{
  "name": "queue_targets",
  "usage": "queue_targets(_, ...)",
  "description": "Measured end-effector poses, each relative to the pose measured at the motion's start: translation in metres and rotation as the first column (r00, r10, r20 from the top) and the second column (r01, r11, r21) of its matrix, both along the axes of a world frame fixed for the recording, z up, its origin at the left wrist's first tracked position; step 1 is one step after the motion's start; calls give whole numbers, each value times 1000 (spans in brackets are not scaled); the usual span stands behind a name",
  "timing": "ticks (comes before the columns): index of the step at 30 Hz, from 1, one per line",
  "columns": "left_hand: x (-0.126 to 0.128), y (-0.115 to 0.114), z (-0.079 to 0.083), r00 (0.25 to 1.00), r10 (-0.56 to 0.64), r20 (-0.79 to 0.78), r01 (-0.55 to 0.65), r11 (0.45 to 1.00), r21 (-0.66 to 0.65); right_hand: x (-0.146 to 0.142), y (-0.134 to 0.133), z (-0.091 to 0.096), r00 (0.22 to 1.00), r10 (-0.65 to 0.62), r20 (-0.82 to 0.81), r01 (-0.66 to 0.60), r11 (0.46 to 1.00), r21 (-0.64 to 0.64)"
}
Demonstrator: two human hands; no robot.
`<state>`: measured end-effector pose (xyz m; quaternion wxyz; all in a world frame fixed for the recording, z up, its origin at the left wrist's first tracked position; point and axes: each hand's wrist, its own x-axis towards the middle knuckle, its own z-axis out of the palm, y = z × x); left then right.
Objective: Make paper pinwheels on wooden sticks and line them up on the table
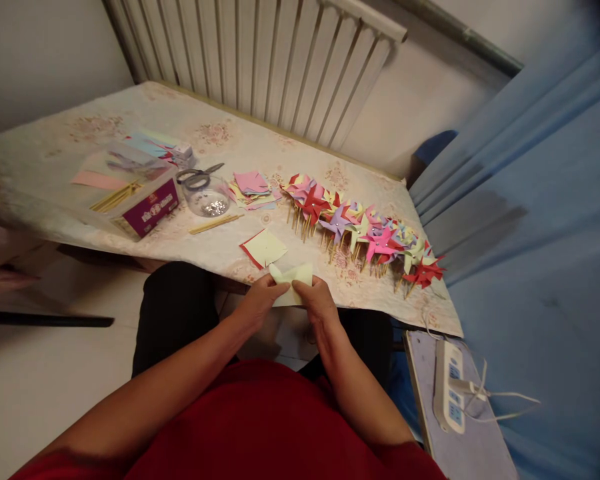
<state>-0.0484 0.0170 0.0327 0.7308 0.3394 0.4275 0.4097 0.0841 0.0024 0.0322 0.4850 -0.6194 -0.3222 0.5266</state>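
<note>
Floral tablecloth (260,148); purple box label (149,212), white lettering unreadable; left hand (263,297), right hand (318,297) pinching pale paper (299,273).

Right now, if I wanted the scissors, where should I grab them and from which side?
I'd take the scissors by the dark handle loops, reaching down from above. The loops are at the left end, close to the purple-labelled box, so there's little room beside them. The pointed end faces away to the right, over the clear round tub, so the loops look safer.
</note>
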Motion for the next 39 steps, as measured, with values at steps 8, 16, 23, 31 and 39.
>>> queue_targets(8,2,2,0,1000,9,-30,-10,1000,-17,-3,0,2,1000,3,-25,-4,1000,-4)
queue_targets(16,-1,1,6,1000,5,-14,-6,999,-40,1,-2,2,995,45,-94,-45,999,6)
queue_targets(23,-12,3,16,999,-33,-1,33,998,-58,12,-8,11,969,146,-199,-134,988,73)
queue_targets(31,-12,4,21,997,-76,14,77,992,-104,14,-13,11,1000,4,5,-4,987,161)
queue_targets(39,-10,5,18,993,-96,71,105,985,-139,22,-27,13,803,-148,578,-205,841,500)
